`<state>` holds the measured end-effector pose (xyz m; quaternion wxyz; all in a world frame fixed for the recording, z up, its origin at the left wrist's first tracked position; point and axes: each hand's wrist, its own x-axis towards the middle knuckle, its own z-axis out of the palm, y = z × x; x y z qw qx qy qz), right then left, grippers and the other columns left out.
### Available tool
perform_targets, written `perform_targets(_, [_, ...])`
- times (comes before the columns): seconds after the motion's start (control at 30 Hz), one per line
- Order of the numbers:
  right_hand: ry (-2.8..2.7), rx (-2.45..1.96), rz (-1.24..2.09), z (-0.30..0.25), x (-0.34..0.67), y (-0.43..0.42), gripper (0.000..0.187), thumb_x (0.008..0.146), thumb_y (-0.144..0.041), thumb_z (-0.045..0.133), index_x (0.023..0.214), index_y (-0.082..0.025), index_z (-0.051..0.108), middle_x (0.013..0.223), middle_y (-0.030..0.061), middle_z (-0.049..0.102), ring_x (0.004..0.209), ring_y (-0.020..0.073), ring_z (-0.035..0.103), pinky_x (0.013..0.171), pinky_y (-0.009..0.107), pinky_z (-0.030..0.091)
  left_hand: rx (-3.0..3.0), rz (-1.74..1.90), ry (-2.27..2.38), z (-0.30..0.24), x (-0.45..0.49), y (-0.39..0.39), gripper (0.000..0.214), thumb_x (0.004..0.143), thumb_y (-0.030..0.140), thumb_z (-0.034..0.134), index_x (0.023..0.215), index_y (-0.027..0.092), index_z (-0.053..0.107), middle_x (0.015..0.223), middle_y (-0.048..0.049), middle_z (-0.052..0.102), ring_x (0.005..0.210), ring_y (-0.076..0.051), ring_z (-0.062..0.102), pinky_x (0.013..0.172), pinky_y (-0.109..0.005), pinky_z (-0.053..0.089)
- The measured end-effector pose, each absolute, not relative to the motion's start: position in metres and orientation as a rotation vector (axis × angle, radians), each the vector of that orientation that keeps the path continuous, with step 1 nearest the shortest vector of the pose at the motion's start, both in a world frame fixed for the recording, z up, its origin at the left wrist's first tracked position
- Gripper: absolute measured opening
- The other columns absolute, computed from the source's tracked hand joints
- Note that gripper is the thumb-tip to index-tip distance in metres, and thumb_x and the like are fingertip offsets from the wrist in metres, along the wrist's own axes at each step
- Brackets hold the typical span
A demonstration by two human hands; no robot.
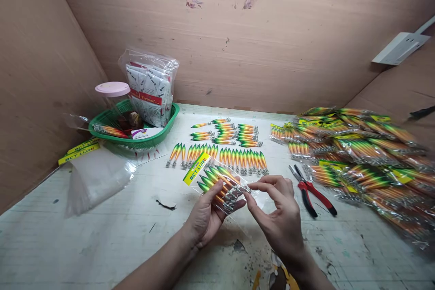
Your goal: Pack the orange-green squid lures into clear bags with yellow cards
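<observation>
Both hands work low in the centre on one bag (217, 183). My left hand (204, 217) cradles it from beneath, fingers closed round its lower side, and my right hand (282, 217) pinches its mouth between thumb and forefinger. Yellow header up-left, it holds several green-orange lures (212, 176), hooks toward the mouth. I judge the film should stay taut and the hooks held off it, so nothing snags. At upper left, a green basket (136, 141) holds a pouch of sachets (149, 90) and a pink-lidded jar (112, 89). Filled bags (367, 158) pile up at right, pliers (312, 195) beside them.
</observation>
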<state>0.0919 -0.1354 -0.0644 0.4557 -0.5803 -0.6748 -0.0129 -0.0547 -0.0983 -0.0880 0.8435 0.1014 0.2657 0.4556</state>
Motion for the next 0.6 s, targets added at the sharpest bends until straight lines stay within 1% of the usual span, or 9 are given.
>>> perform_targets(0.1, [-1.623,-1.454,0.024,-0.068,0.086,-0.137,0.009,0.08,-0.027,0.062,0.088,-0.023,0.064,0.088,0.0043,0.054,0.089,0.0216,0.049,0.075,0.037,0.041,0.211,0.967,0.626,-0.087,-0.054,-0.096,0.041,0.082,0.02,0.059,0.122,0.013,0.053,0.112,-0.014,0.066,0.091,-0.022,0.067,0.076,-0.036,0.057])
perform_targets(0.2, [-1.657,-1.437,-0.13,-0.068,0.082,-0.138,0.011,0.08,-0.023,0.062,0.091,-0.025,0.065,0.092,0.0046,0.055,0.091,0.0223,0.048,0.078,0.039,0.039,0.196,0.972,0.679,-0.086,-0.053,-0.094,0.041,0.081,0.018,0.06,0.121,0.013,0.054,0.11,-0.0139,0.067,0.086,-0.021,0.068,0.072,-0.033,0.058])
perform_targets(0.3, [-1.698,-1.435,-0.24,-0.068,0.081,-0.138,0.014,0.08,-0.019,0.061,0.092,-0.024,0.065,0.094,0.0051,0.055,0.092,0.0231,0.047,0.079,0.04,0.036,0.183,0.98,0.713,-0.085,-0.053,-0.095,0.033,0.081,0.018,0.059,0.114,0.012,0.058,0.107,-0.0139,0.068,0.084,-0.02,0.068,0.071,-0.033,0.058])
perform_targets(0.43, [-1.74,-1.434,-0.216,-0.067,0.082,-0.14,0.015,0.079,-0.018,0.06,0.093,-0.023,0.063,0.094,0.0051,0.055,0.093,0.0236,0.048,0.077,0.039,0.036,0.177,0.986,0.751,-0.084,-0.053,-0.096,0.022,0.08,0.017,0.059,0.1,0.01,0.064,0.101,-0.0127,0.07,0.08,-0.019,0.068,0.068,-0.032,0.057])
perform_targets(0.6, [-1.753,-1.427,-0.32,-0.07,0.08,-0.14,0.016,0.077,-0.016,0.062,0.091,-0.023,0.062,0.095,0.0054,0.057,0.094,0.0249,0.048,0.078,0.04,0.034,0.152,0.995,0.783,-0.085,-0.053,-0.095,0.013,0.08,0.014,0.059,0.09,0.009,0.065,0.091,-0.0112,0.072,0.076,-0.018,0.067,0.068,-0.033,0.057])
